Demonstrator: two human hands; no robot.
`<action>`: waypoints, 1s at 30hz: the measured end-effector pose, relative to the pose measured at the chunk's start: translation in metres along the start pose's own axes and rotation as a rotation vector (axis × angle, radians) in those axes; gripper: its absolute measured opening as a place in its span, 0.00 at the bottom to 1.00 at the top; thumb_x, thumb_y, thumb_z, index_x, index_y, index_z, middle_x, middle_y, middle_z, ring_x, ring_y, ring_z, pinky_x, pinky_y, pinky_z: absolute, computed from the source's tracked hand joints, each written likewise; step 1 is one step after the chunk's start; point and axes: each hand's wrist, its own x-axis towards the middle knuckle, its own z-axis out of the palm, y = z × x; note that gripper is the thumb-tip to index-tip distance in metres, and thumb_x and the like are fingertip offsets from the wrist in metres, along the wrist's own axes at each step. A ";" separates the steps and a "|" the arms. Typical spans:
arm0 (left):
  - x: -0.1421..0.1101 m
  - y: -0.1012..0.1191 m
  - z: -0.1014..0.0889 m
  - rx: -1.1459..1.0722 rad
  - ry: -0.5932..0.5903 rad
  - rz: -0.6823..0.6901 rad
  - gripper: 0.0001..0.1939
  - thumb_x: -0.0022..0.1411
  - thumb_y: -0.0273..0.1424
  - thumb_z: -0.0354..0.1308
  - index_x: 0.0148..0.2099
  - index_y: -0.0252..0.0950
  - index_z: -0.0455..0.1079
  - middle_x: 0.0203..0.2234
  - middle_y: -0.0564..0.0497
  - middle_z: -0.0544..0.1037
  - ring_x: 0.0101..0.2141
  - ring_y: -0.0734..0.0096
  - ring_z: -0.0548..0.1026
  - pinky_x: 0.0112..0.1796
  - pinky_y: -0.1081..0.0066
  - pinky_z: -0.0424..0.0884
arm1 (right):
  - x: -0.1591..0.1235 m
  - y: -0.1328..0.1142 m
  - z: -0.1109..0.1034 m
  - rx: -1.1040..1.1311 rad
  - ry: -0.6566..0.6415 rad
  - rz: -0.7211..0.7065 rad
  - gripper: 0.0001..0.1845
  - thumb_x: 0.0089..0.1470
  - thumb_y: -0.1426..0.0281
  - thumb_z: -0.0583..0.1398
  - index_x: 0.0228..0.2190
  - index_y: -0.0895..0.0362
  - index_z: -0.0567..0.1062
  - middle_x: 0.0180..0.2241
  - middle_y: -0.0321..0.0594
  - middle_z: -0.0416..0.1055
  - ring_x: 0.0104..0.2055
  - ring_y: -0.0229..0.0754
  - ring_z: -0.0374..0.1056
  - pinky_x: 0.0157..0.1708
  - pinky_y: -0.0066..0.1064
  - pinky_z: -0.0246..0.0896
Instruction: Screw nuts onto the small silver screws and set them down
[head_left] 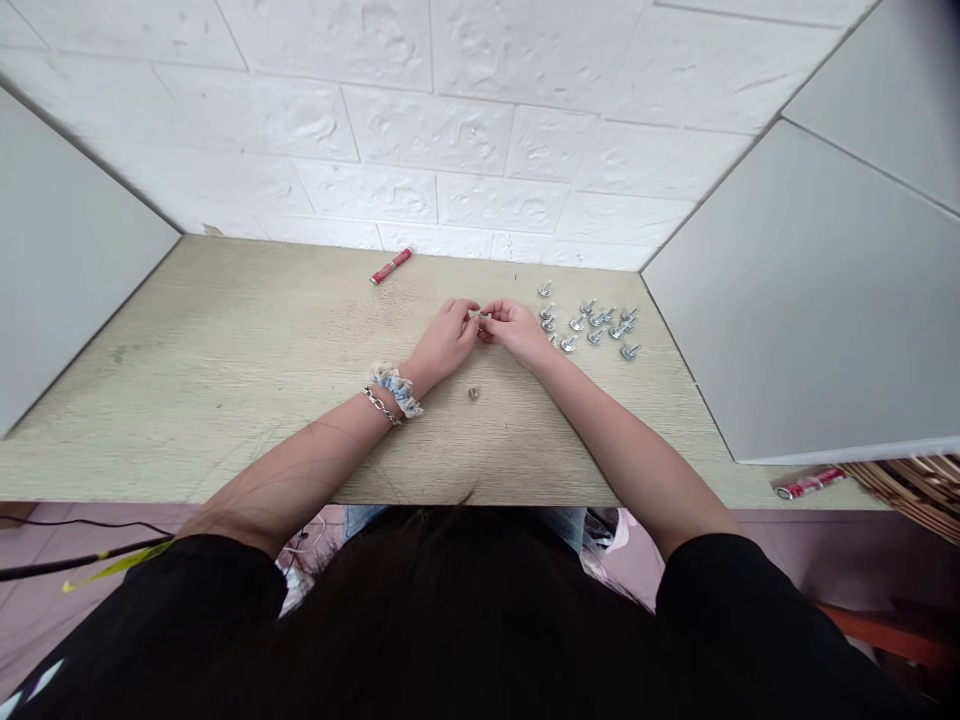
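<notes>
My left hand, with a scrunchie and a chain bracelet at its wrist, meets my right hand above the middle of the table. Between their fingertips is a small silvery metal part, pinched from both sides; most of it is hidden by the fingers. Just below the hands, a small round metal piece lies on the tabletop. Right of my right hand are several metal screws with wide round bases, standing or tipped over in a loose group.
A red tube lies near the white brick-patterned wall, with dark specks beside it. Grey panels border the wooden table on both sides. Another red tube and a woven basket are at the right front edge.
</notes>
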 end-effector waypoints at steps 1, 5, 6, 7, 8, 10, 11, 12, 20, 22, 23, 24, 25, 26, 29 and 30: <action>-0.001 0.000 0.000 0.029 0.022 0.048 0.15 0.63 0.29 0.48 0.50 0.33 0.66 0.45 0.44 0.72 0.45 0.66 0.70 0.49 0.65 0.66 | 0.000 0.000 0.001 -0.011 0.019 -0.003 0.11 0.43 0.75 0.64 0.28 0.56 0.67 0.22 0.29 0.68 0.25 0.32 0.67 0.31 0.29 0.66; -0.002 -0.001 -0.001 0.108 0.002 0.154 0.18 0.62 0.31 0.51 0.54 0.32 0.64 0.50 0.41 0.69 0.53 0.60 0.66 0.55 0.60 0.62 | 0.000 0.001 0.001 -0.047 0.018 -0.030 0.10 0.43 0.74 0.65 0.28 0.57 0.68 0.24 0.31 0.69 0.27 0.34 0.67 0.34 0.31 0.67; -0.001 -0.002 -0.002 0.116 -0.028 0.154 0.17 0.62 0.30 0.51 0.53 0.32 0.65 0.49 0.42 0.70 0.52 0.61 0.67 0.55 0.60 0.63 | 0.000 0.001 0.001 -0.054 0.009 -0.035 0.10 0.43 0.73 0.65 0.28 0.57 0.69 0.24 0.32 0.70 0.27 0.34 0.67 0.34 0.32 0.67; 0.000 -0.003 -0.002 0.116 -0.055 0.151 0.17 0.61 0.29 0.52 0.52 0.32 0.66 0.48 0.42 0.71 0.51 0.61 0.68 0.54 0.61 0.64 | -0.001 0.001 0.001 -0.057 0.004 -0.037 0.10 0.43 0.71 0.66 0.28 0.57 0.69 0.24 0.33 0.71 0.27 0.35 0.68 0.34 0.32 0.67; 0.001 -0.004 -0.002 0.113 -0.074 0.148 0.17 0.61 0.29 0.52 0.52 0.32 0.66 0.47 0.43 0.73 0.50 0.62 0.69 0.53 0.62 0.65 | -0.001 0.001 0.001 -0.054 0.002 -0.035 0.11 0.43 0.70 0.66 0.28 0.57 0.69 0.25 0.33 0.71 0.28 0.35 0.68 0.34 0.32 0.67; 0.003 -0.006 -0.002 0.100 -0.087 0.146 0.16 0.61 0.29 0.52 0.52 0.32 0.68 0.45 0.44 0.75 0.47 0.64 0.71 0.51 0.63 0.67 | -0.001 0.001 0.000 -0.038 -0.001 -0.027 0.13 0.42 0.68 0.68 0.27 0.57 0.70 0.25 0.34 0.73 0.28 0.35 0.69 0.34 0.31 0.68; 0.004 -0.007 -0.002 0.093 -0.085 0.142 0.16 0.61 0.29 0.53 0.52 0.33 0.68 0.44 0.45 0.76 0.45 0.65 0.72 0.50 0.64 0.68 | -0.001 0.001 -0.001 -0.028 -0.005 -0.024 0.13 0.41 0.67 0.68 0.27 0.57 0.70 0.26 0.34 0.74 0.28 0.35 0.69 0.34 0.31 0.68; 0.004 -0.007 -0.003 0.084 -0.082 0.137 0.16 0.62 0.30 0.53 0.51 0.33 0.69 0.44 0.46 0.76 0.44 0.66 0.73 0.49 0.65 0.68 | -0.001 0.001 -0.001 -0.019 -0.010 -0.024 0.14 0.40 0.66 0.69 0.27 0.57 0.71 0.26 0.35 0.74 0.28 0.35 0.69 0.34 0.31 0.69; 0.005 -0.010 -0.005 -0.009 -0.029 0.030 0.09 0.60 0.32 0.57 0.42 0.36 0.74 0.34 0.50 0.79 0.35 0.70 0.74 0.41 0.70 0.68 | -0.002 -0.001 -0.001 -0.044 -0.018 -0.021 0.18 0.38 0.62 0.71 0.26 0.58 0.70 0.24 0.34 0.73 0.24 0.31 0.66 0.29 0.27 0.66; 0.006 -0.009 -0.006 -0.014 -0.005 -0.003 0.08 0.58 0.33 0.60 0.38 0.35 0.74 0.31 0.50 0.78 0.33 0.71 0.73 0.39 0.71 0.68 | -0.001 -0.002 -0.001 -0.002 -0.004 0.005 0.19 0.40 0.61 0.70 0.26 0.57 0.69 0.23 0.33 0.71 0.23 0.31 0.65 0.28 0.26 0.65; 0.006 -0.009 -0.006 -0.012 0.004 -0.011 0.07 0.58 0.33 0.60 0.37 0.35 0.74 0.30 0.50 0.78 0.32 0.71 0.73 0.38 0.71 0.67 | 0.001 -0.002 -0.002 0.025 0.005 0.012 0.18 0.41 0.61 0.69 0.27 0.56 0.68 0.22 0.32 0.70 0.23 0.30 0.64 0.28 0.26 0.64; 0.006 -0.008 -0.006 -0.008 0.013 -0.012 0.07 0.59 0.33 0.59 0.36 0.35 0.74 0.30 0.50 0.78 0.31 0.71 0.72 0.37 0.71 0.67 | 0.002 -0.001 -0.002 0.046 0.017 0.017 0.18 0.43 0.61 0.68 0.27 0.56 0.67 0.21 0.30 0.68 0.22 0.30 0.63 0.28 0.26 0.64; 0.006 -0.007 -0.006 0.001 0.019 -0.009 0.07 0.60 0.33 0.57 0.35 0.34 0.73 0.29 0.50 0.77 0.31 0.71 0.72 0.37 0.71 0.66 | 0.003 -0.001 -0.003 0.047 0.033 0.019 0.16 0.45 0.61 0.67 0.27 0.55 0.66 0.21 0.29 0.66 0.21 0.30 0.62 0.28 0.26 0.63; 0.006 -0.006 -0.007 0.014 0.021 -0.005 0.08 0.61 0.32 0.55 0.35 0.34 0.73 0.29 0.50 0.77 0.31 0.71 0.72 0.38 0.71 0.66 | 0.003 -0.001 -0.004 0.014 0.048 0.012 0.14 0.47 0.62 0.65 0.27 0.55 0.66 0.20 0.29 0.64 0.21 0.31 0.60 0.27 0.27 0.62; 0.005 -0.005 -0.007 0.059 -0.006 -0.010 0.09 0.61 0.30 0.51 0.34 0.34 0.73 0.28 0.50 0.76 0.31 0.69 0.71 0.39 0.69 0.65 | 0.001 0.000 -0.006 -0.296 0.087 -0.108 0.08 0.49 0.65 0.61 0.27 0.55 0.67 0.21 0.30 0.63 0.22 0.33 0.58 0.27 0.28 0.58; 0.005 -0.005 -0.007 0.076 -0.024 -0.017 0.09 0.61 0.29 0.51 0.34 0.34 0.73 0.27 0.49 0.75 0.31 0.68 0.71 0.39 0.69 0.65 | -0.001 0.000 -0.006 -0.428 0.089 -0.173 0.06 0.49 0.66 0.60 0.28 0.55 0.68 0.22 0.30 0.64 0.24 0.34 0.59 0.28 0.29 0.57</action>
